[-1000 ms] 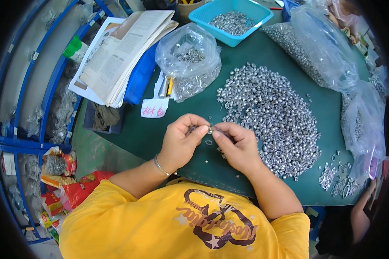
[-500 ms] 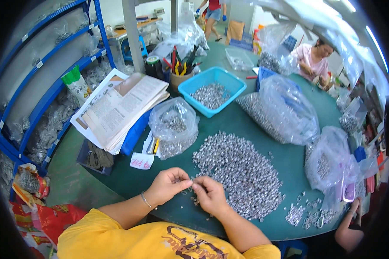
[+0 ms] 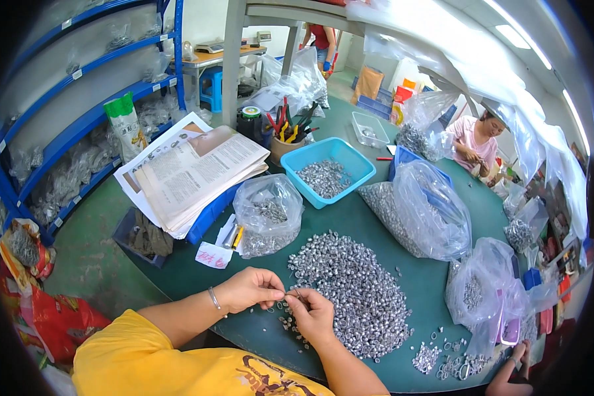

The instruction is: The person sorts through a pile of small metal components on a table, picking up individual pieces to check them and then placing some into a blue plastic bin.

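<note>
My left hand (image 3: 249,290) and my right hand (image 3: 313,315) meet over the near edge of the table, fingertips pinched close together. Something tiny and dark sits between them, too small to name. Just beyond and to the right of my right hand spreads a big heap of small silvery metal pieces (image 3: 360,297). A few loose pieces lie below my fingers. Left of the heap stands an open clear plastic bag (image 3: 267,218) with more metal pieces in it.
A turquoise basin (image 3: 360,175) of metal parts stands behind the heap, beside a holder with pliers (image 3: 285,142). Newspapers (image 3: 201,171) lie at left. Large filled bags (image 3: 435,211) stand at right. A person in pink (image 3: 475,142) sits across; another person's hand (image 3: 518,356) shows lower right.
The view has tilted up and shifted, so the table things sit lower in it. My hands stay together, with the fingertips slightly farther apart. The person at the back has moved.
</note>
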